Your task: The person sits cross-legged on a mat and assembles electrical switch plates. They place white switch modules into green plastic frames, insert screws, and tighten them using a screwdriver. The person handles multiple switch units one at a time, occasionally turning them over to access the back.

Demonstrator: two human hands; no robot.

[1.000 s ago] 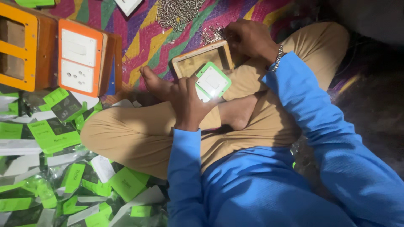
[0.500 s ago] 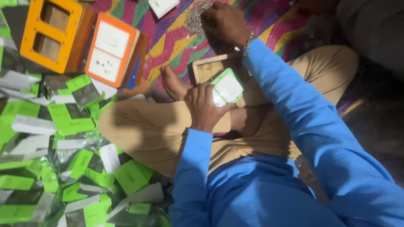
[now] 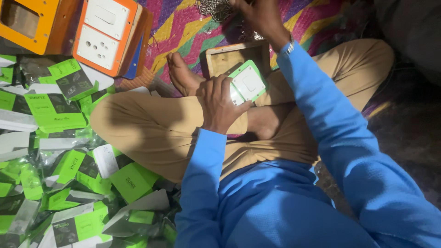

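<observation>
Packets are spilling all over the floor at the left; a flat green-and-black packet [image 3: 72, 79] is lying just below the orange board, slightly tilted; a bright green rectangular packet [image 3: 54, 111] is sitting beneath it, nearly level; lower down, a green carton [image 3: 132, 182] is leaning against the tan trouser leg; clear plastic sleeves with green and white cards [image 3: 69, 225] are overlapping one another along the bottom edge.

Strong light falls from the upper left, glaring on the green-and-white packets [image 3: 55, 110]; the right side sinks into dim, soft shadow.
</observation>
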